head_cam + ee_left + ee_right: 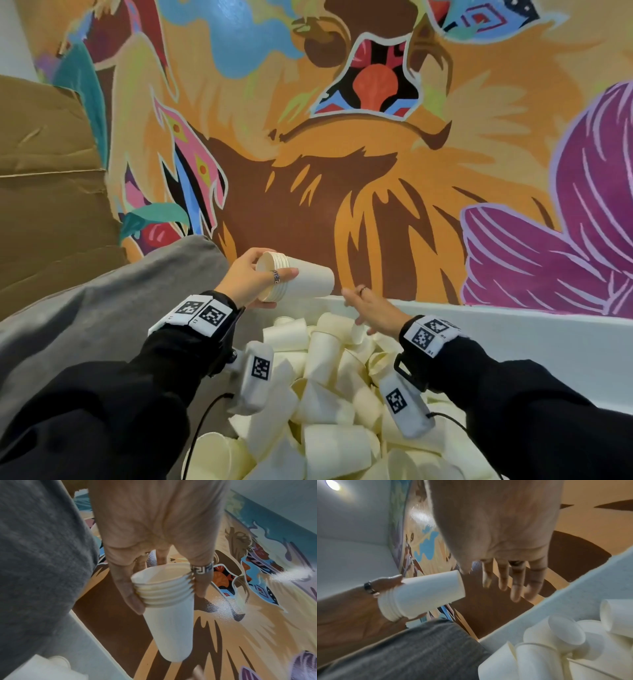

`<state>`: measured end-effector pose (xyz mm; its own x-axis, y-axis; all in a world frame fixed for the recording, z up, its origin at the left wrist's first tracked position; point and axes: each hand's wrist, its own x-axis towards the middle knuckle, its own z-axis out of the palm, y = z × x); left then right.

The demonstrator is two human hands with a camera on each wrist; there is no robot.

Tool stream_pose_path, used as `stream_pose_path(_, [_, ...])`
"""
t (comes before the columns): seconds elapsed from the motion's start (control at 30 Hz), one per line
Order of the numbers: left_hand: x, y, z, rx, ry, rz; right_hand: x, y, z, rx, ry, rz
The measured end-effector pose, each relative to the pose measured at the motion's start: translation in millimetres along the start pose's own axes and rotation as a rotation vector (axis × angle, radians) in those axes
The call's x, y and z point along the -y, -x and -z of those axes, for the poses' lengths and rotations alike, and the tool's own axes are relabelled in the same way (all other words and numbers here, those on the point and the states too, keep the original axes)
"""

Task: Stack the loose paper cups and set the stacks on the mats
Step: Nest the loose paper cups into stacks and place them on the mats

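My left hand point(260, 279) grips a stack of several nested cream paper cups point(301, 279) by the rims, lying sideways with the bottom pointing right. In the left wrist view the stack of cups point(169, 615) hangs between thumb and fingers. In the right wrist view the same stack point(426, 595) shows at the left. My right hand point(368, 308) hovers with fingers point(515, 585) straight and spread, holding nothing, above a heap of loose cups point(325, 394). In the right wrist view the loose cups point(556, 649) lie below the hand.
The loose cups lie in a white bin whose far rim point(513, 315) runs below a painted mural wall point(342, 154). A grey cushion point(102, 308) sits at the left, with brown cardboard point(44, 188) behind it. No mat shows in any view.
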<state>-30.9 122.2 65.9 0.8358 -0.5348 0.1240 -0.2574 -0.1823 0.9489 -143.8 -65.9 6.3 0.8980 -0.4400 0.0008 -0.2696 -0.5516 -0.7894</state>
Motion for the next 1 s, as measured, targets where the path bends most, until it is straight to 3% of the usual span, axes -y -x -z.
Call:
stream_pose_path(0.2, [18, -10, 20, -0.063, -0.03, 0.012, -9, -37, -41, 0.271, 0.336, -0.142])
stream_pose_path(0.57, [28, -29, 35, -0.089, -0.093, -0.03, -23, -70, -66, 0.357, 0.415, -0.217])
stream_pose_path(0.73, [28, -36, 35, -0.09, -0.086, -0.058, -12, -75, -60, 0.25, 0.36, -0.072])
stream_pose_path(0.9, [23, -42, 36, -0.102, -0.069, -0.076, 3, -66, -53, -0.137, 0.193, 0.207])
stream_pose_path(1.0, [19, -44, 35, -0.112, -0.034, -0.096, 9, -58, -47, -0.297, 0.113, 0.28])
